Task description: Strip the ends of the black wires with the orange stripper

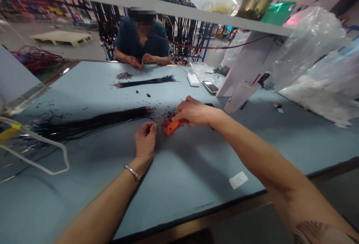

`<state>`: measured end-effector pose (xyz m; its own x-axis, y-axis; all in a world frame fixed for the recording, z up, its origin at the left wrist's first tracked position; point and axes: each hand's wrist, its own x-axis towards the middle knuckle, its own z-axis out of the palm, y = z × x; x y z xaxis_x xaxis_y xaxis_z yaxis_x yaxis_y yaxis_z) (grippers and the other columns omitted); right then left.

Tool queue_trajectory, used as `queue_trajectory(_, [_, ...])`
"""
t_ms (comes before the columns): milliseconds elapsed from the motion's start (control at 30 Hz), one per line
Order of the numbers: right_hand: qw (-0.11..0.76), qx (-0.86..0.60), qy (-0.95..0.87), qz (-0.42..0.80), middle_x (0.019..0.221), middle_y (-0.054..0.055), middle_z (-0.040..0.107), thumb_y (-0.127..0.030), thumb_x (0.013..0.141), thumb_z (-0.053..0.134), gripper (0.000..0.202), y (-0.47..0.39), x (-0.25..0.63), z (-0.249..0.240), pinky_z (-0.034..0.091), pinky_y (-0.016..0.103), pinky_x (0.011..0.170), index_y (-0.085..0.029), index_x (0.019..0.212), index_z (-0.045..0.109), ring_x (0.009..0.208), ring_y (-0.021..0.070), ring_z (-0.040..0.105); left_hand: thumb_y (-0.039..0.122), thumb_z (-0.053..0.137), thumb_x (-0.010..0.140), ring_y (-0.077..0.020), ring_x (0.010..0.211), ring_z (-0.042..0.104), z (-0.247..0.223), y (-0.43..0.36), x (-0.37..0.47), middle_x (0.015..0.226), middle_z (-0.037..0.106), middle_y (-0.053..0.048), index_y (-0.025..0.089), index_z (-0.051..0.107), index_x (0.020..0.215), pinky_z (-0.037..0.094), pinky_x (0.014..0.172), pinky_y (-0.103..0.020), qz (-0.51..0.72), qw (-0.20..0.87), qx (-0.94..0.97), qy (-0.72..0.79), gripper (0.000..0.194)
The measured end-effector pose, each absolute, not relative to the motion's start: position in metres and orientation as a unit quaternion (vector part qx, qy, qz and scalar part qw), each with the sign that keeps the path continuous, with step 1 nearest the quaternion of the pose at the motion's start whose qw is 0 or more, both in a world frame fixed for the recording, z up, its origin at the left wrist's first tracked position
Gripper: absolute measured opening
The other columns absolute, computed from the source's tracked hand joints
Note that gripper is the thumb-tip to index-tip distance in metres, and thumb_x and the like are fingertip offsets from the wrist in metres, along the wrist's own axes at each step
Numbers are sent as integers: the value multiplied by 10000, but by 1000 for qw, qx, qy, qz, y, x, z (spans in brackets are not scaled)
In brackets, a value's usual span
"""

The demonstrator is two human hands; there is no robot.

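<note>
My left hand [146,139] is closed in a pinch near the table's middle, its fingertips on the end of a thin black wire. To its right, my right hand [192,112] is wrapped round an orange-red hand tool [171,127], whose head points left toward my left fingertips. A long bundle of black wires [103,121] lies to the left, with copper-coloured ends near my left hand and blue and white ends at the far left. Small dark scraps [170,115] are scattered behind the tool.
Across the blue-grey table [196,199] a person [143,42] holds a red tool, near a second wire bundle [146,82]. A white box [193,79], a phone [210,87] and a shelf post [244,60] stand right of centre. A white bent frame [66,158] is at left.
</note>
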<state>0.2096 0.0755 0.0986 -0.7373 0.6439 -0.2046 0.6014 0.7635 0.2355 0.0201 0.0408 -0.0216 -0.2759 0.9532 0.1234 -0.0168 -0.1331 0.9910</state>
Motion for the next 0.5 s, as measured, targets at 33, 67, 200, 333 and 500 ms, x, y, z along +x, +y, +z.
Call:
queue_trajectory(33, [146,340,924,97,885,65,630,-153,758,622,355,78,211,100,203,340,733,-293,1079,680,816,222,500,327,620,695,-96,526,405,-22,41,20,561,475,46,165,615,694,315,519,-218,605,400,449,522,162])
queue_trajectory(67, [151,343,920,118,869,70,627,-146,756,618,349,80,213,101,198,348,737,-289,1067,686,812,227,494,330,621,695,-96,525,404,-22,42,20,561,475,45,165,614,694,313,517,-218,604,399,449,523,165])
queue_trajectory(200, [139,332,916,179,842,79,618,-106,734,605,356,81,218,105,183,368,758,-263,1040,700,806,232,470,336,623,700,-94,523,394,-24,43,20,561,465,46,163,613,695,307,512,-217,605,398,452,520,173])
queue_trajectory(333, [102,313,931,156,857,73,622,-163,729,643,391,78,212,108,191,350,754,-272,1103,678,799,220,467,322,621,698,-93,542,410,-23,43,21,576,480,44,156,616,696,325,529,-211,610,396,449,520,166])
queue_trajectory(500, [107,302,941,110,872,73,632,-197,714,682,450,84,198,98,194,336,733,-303,1150,663,806,220,481,322,626,691,-86,536,411,-21,43,21,583,501,43,154,613,681,339,529,-204,637,388,415,521,169])
